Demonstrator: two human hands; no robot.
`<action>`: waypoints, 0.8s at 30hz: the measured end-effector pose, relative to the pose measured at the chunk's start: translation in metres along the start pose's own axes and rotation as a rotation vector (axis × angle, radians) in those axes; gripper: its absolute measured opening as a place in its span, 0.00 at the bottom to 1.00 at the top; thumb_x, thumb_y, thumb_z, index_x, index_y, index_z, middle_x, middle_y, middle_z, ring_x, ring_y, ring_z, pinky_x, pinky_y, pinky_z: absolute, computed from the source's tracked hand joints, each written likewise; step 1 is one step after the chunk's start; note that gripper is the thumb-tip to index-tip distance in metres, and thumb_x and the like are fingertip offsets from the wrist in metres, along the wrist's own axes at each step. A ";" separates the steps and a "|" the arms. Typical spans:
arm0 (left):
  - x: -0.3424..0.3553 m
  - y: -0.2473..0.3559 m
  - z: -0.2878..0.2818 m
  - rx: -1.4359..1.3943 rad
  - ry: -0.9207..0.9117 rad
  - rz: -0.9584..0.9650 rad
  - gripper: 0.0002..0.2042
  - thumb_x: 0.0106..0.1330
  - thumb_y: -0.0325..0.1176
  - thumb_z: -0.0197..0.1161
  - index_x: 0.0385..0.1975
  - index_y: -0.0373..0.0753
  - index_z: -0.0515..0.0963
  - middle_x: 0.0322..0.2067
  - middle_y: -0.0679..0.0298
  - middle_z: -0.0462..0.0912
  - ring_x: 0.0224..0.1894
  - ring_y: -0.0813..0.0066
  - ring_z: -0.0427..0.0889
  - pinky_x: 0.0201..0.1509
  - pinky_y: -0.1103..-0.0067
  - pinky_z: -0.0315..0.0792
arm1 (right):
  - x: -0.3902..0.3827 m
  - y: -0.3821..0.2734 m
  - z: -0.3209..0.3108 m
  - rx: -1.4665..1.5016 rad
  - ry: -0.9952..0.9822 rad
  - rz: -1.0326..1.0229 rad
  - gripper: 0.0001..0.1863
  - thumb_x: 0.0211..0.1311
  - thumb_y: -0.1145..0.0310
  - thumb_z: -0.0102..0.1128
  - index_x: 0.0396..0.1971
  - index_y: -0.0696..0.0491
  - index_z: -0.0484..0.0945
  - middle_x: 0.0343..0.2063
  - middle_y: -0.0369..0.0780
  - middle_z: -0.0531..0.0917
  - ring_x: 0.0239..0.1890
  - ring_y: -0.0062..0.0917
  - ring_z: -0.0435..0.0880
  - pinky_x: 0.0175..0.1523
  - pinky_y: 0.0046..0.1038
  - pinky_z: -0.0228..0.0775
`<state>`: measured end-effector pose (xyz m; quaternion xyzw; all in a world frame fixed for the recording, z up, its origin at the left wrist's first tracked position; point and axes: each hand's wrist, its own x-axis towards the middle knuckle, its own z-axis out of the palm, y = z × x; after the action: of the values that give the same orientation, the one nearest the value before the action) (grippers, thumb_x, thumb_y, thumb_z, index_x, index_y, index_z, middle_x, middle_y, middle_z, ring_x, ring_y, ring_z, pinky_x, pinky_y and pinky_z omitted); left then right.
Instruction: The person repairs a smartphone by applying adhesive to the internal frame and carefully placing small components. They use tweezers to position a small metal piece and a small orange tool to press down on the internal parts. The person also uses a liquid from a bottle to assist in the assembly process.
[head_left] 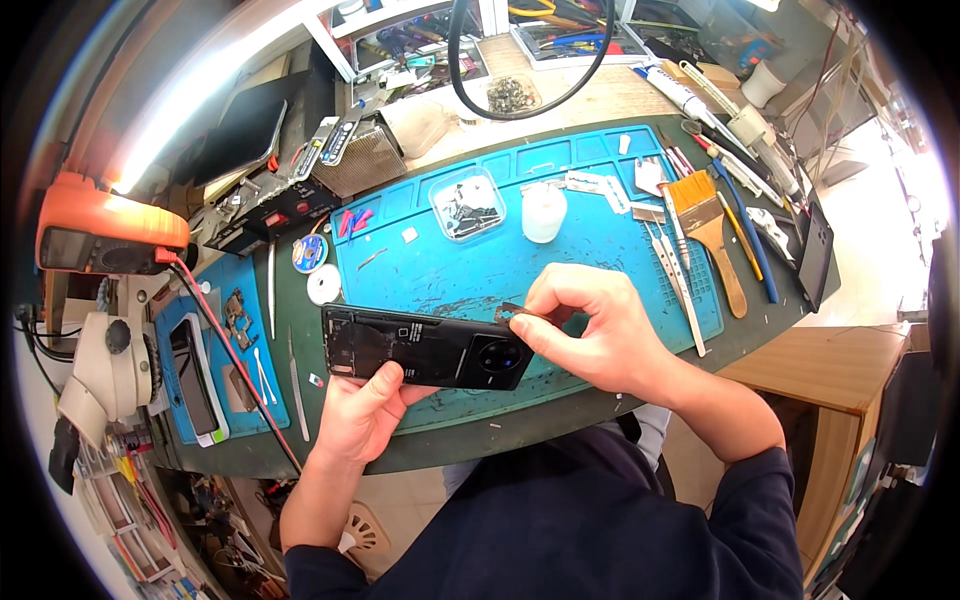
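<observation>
Cradling the black phone (430, 352): the left hand (362, 415) holds its near edge, thumb clamped on the back, other fingers mostly hidden beneath.
Pinching at the far edge: the right hand (598, 330) has thumb and forefinger together on a small dark piece (507, 312) beside the round camera ring (500, 354); whether it is attached, I cannot tell from here.
Phone's place: above the near part of a blue mat (440, 275) on the dark green counter (470, 432), camera end to the right.
Feel: probably light, stiff, smooth enough to slip, and fragile under bending or prying.
Best hold: the long edges, I judge, with the palm beneath and no thumb pressure on the camera ring.
Behind the hands: a white bottle (544, 215) and a clear tub (438, 205) of small parts (470, 210); tweezers (692, 325) lie to the right.
</observation>
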<state>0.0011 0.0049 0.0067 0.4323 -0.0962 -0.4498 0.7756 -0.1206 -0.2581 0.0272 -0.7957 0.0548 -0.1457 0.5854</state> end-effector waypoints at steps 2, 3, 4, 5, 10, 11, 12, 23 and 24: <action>0.000 0.000 0.000 -0.002 -0.001 0.004 0.21 0.76 0.29 0.63 0.66 0.33 0.71 0.61 0.50 0.80 0.63 0.53 0.82 0.65 0.54 0.81 | 0.000 0.000 0.000 0.004 -0.003 0.008 0.09 0.63 0.73 0.71 0.27 0.59 0.80 0.24 0.37 0.81 0.24 0.18 0.80 0.30 0.25 0.71; 0.000 -0.001 0.000 -0.003 -0.003 0.008 0.21 0.76 0.29 0.63 0.66 0.33 0.71 0.61 0.50 0.80 0.63 0.53 0.82 0.65 0.54 0.81 | 0.000 -0.001 0.000 0.012 -0.006 0.019 0.09 0.63 0.73 0.70 0.26 0.59 0.80 0.24 0.37 0.81 0.24 0.18 0.80 0.30 0.25 0.71; -0.001 -0.001 0.000 -0.004 -0.005 0.012 0.21 0.76 0.29 0.63 0.66 0.33 0.71 0.61 0.50 0.81 0.63 0.53 0.82 0.65 0.54 0.81 | 0.000 -0.001 0.000 0.020 -0.009 0.031 0.09 0.63 0.72 0.70 0.26 0.59 0.79 0.24 0.37 0.81 0.24 0.18 0.79 0.29 0.25 0.71; -0.001 -0.001 0.000 0.010 -0.003 0.014 0.21 0.77 0.30 0.62 0.66 0.33 0.70 0.61 0.50 0.80 0.63 0.53 0.82 0.64 0.54 0.81 | 0.000 -0.002 0.000 0.019 -0.005 0.031 0.09 0.62 0.73 0.71 0.27 0.59 0.80 0.24 0.37 0.81 0.24 0.20 0.80 0.30 0.26 0.71; 0.000 0.000 0.001 0.021 -0.006 0.012 0.20 0.78 0.29 0.61 0.66 0.33 0.71 0.61 0.50 0.81 0.62 0.54 0.82 0.64 0.54 0.81 | -0.003 0.012 0.010 -0.191 0.146 -0.352 0.06 0.57 0.77 0.73 0.28 0.56 0.81 0.27 0.38 0.83 0.28 0.29 0.82 0.32 0.29 0.75; 0.000 0.001 0.001 0.018 -0.006 0.010 0.19 0.78 0.29 0.60 0.66 0.33 0.71 0.61 0.50 0.81 0.62 0.54 0.82 0.64 0.54 0.81 | -0.004 0.012 0.011 -0.232 0.149 -0.380 0.07 0.56 0.78 0.74 0.29 0.56 0.81 0.28 0.39 0.85 0.29 0.30 0.83 0.33 0.29 0.75; 0.000 0.001 0.001 0.016 -0.006 0.008 0.19 0.78 0.29 0.60 0.65 0.33 0.71 0.60 0.50 0.81 0.62 0.54 0.82 0.64 0.54 0.81 | -0.004 0.012 0.011 -0.274 0.152 -0.407 0.08 0.54 0.80 0.75 0.29 0.56 0.82 0.30 0.39 0.86 0.29 0.31 0.84 0.33 0.29 0.76; 0.001 0.002 0.003 0.023 0.002 0.004 0.20 0.78 0.30 0.60 0.66 0.34 0.70 0.61 0.51 0.80 0.63 0.55 0.82 0.64 0.56 0.82 | -0.003 0.016 0.020 -0.226 0.204 -0.399 0.07 0.56 0.77 0.74 0.31 0.55 0.83 0.31 0.39 0.85 0.32 0.33 0.84 0.35 0.32 0.77; 0.002 0.001 0.003 0.023 -0.001 0.000 0.20 0.78 0.30 0.60 0.66 0.34 0.70 0.61 0.51 0.80 0.63 0.55 0.82 0.64 0.56 0.82 | -0.002 0.015 0.022 -0.206 0.197 -0.392 0.07 0.56 0.77 0.74 0.31 0.55 0.83 0.30 0.39 0.85 0.32 0.34 0.84 0.35 0.33 0.77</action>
<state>0.0014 0.0022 0.0091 0.4409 -0.1016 -0.4491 0.7705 -0.1147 -0.2423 0.0064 -0.8286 -0.0291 -0.3270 0.4535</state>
